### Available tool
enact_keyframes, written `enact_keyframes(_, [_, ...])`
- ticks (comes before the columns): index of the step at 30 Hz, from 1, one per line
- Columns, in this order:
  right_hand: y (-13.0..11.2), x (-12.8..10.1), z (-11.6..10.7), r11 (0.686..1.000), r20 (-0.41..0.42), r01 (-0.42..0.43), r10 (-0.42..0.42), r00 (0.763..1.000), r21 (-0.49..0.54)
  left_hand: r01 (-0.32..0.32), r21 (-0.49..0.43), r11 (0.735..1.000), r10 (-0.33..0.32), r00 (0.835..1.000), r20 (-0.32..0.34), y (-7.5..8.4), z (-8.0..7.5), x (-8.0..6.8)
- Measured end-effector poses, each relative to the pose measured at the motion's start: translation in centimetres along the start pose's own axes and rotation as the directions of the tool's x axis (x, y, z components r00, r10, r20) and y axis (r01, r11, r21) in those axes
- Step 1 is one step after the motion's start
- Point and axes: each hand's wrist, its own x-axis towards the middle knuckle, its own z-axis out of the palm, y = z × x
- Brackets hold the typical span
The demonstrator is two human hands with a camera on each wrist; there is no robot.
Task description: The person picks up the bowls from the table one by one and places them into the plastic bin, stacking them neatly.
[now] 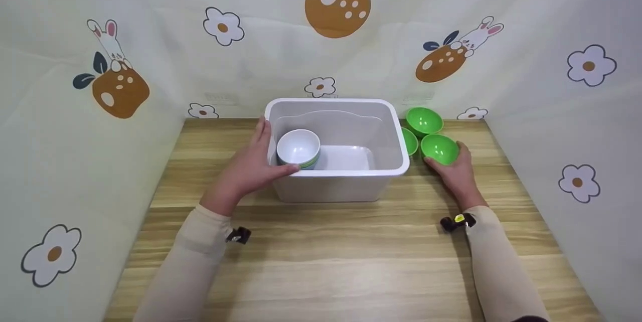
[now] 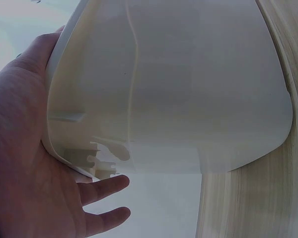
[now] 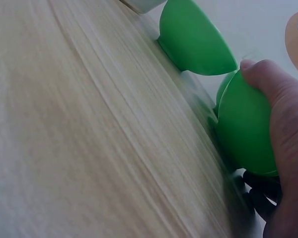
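Note:
My left hand [image 1: 251,166] rests at the left front corner of a white plastic bin [image 1: 331,189]. Its thumb lies along the front rim, and the other fingers reach up the left side, fairly straight. In the left wrist view, two fingertips [image 2: 107,189] stick out past the bin's edge. Inside the bin, at the left, sits a white bowl [image 1: 298,146] stacked on others with green and blue edges. To the right of the bin, my right hand [image 1: 459,174] grips a green bowl [image 1: 439,149] between thumb and fingers at its sides.
Another green bowl [image 1: 424,120] stands just behind the gripped one. A third green bowl [image 1: 410,141] is partly hidden by the bin's right rim. All stand on a wood-grain table [image 1: 341,262] enclosed at the back and sides by a printed cloth [image 1: 261,61].

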Motion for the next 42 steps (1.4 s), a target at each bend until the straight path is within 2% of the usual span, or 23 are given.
enact_keyframes(10, [-0.4,0.0,-0.6,1.0,-0.009,0.011,-0.012,1.0,-0.02,0.0,0.003,1.0,0.0,1.0,0.006,0.2,-0.1,-0.1])
enact_keyframes(19, [-0.5,0.0,-1.0,1.0,-0.003,-0.006,0.006,1.0,0.005,0.004,0.003,1.0,-0.004,1.0,0.006,0.2,0.0,0.0])
enact_keyframes(25, [-1.4,-0.1,-1.3,0.999,0.011,-0.014,0.014,1.0,0.048,0.01,-0.009,1.0,-0.01,1.0,0.006,0.2,0.0,-0.1])
enact_keyframes(33, [-3.2,-0.6,-1.8,0.986,0.059,-0.057,0.048,0.997,0.158,0.015,-0.004,1.0,-0.015,1.0,0.005,0.2,-0.1,-0.2])
enact_keyframes(40, [-4.6,-0.5,-2.2,0.998,0.055,0.052,-0.053,0.997,0.029,0.011,-0.013,1.0,-0.011,1.0,0.01,0.4,-0.2,-0.3])
enact_keyframes(42, [-5.0,-0.6,-2.3,0.998,0.058,0.059,-0.06,0.997,0.024,0.01,-0.014,1.0,-0.01,1.0,0.011,0.4,-0.2,-0.3])
